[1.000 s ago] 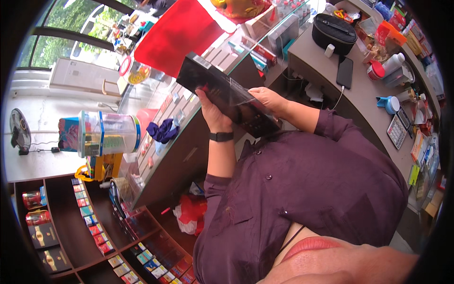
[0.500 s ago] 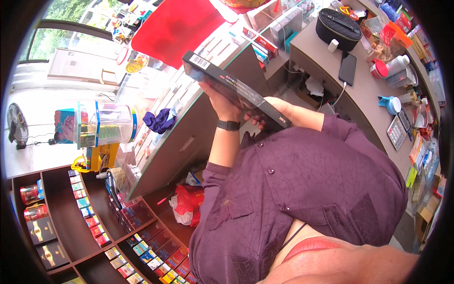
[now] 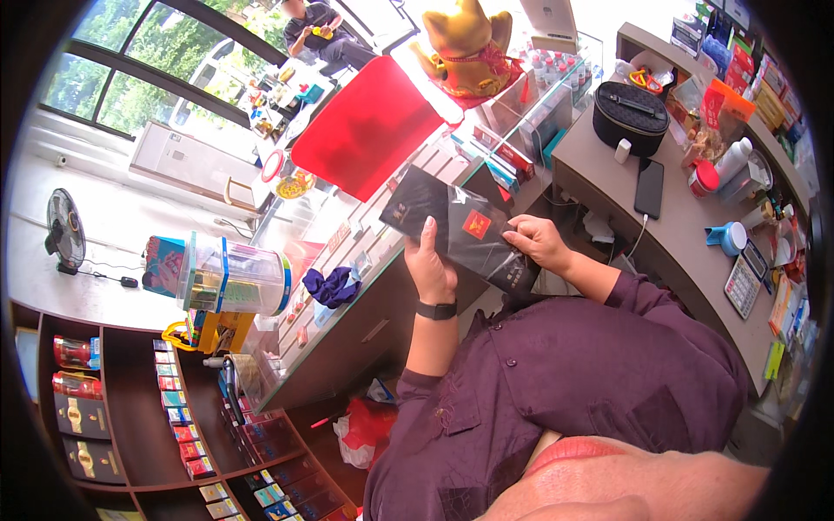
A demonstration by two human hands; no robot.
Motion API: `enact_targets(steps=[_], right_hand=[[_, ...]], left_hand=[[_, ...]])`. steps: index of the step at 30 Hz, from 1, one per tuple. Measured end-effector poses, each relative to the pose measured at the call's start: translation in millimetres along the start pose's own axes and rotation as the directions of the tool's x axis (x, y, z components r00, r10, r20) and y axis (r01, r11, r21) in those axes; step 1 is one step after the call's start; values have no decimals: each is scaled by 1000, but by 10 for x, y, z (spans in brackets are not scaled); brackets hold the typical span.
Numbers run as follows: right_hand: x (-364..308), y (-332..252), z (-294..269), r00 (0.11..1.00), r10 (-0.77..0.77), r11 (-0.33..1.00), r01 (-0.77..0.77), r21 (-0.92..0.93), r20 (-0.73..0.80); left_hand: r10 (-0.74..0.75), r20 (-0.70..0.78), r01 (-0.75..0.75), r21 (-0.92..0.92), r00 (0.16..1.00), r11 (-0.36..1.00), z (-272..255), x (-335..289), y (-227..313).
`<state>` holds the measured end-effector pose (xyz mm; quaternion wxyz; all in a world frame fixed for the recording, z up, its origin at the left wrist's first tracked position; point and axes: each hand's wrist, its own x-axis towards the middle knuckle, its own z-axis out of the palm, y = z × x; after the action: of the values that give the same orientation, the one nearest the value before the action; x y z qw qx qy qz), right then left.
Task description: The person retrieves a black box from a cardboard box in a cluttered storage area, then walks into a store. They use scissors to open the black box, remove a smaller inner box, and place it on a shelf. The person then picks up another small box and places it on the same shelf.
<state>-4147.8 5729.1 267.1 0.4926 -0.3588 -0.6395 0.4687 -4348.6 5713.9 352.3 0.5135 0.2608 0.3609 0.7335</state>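
A flat black box (image 3: 447, 217) in glossy clear wrap, with a small red square on its face, is held up over the counter's edge. My left hand (image 3: 432, 271), a dark watch band at its wrist, grips the near left edge, thumb on the face and fingers hidden behind. At the box's right side, my right hand (image 3: 540, 243) is closed on the edge, its fingers bent against the face. I cannot tell whether it pinches the wrap alone or the box too.
A glass-topped display counter (image 3: 365, 286) bears a purple cloth (image 3: 332, 286) and a clear plastic tub (image 3: 234, 273). Behind stand a red panel (image 3: 369, 126) and a golden cat figure (image 3: 465, 48). On the right desk lie a black case (image 3: 632, 117), a phone (image 3: 649, 187) and a calculator (image 3: 744, 282).
The box has turned from showing its narrow edge to showing its broad face. My right hand has come from below to its right edge. The view has shifted, bringing in a seated person beyond.
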Motion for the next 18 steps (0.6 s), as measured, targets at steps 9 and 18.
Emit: enact_targets(steps=[9, 18], right_hand=[[81, -454, -224, 978, -202, 949, 207, 237, -46], [89, -461, -445, 997, 34, 733, -71, 676, 68]], left_hand=[[41, -100, -37, 41, 994, 998, -32, -20, -146], [33, -12, -31, 93, 999, 995, 161, -143, -287]])
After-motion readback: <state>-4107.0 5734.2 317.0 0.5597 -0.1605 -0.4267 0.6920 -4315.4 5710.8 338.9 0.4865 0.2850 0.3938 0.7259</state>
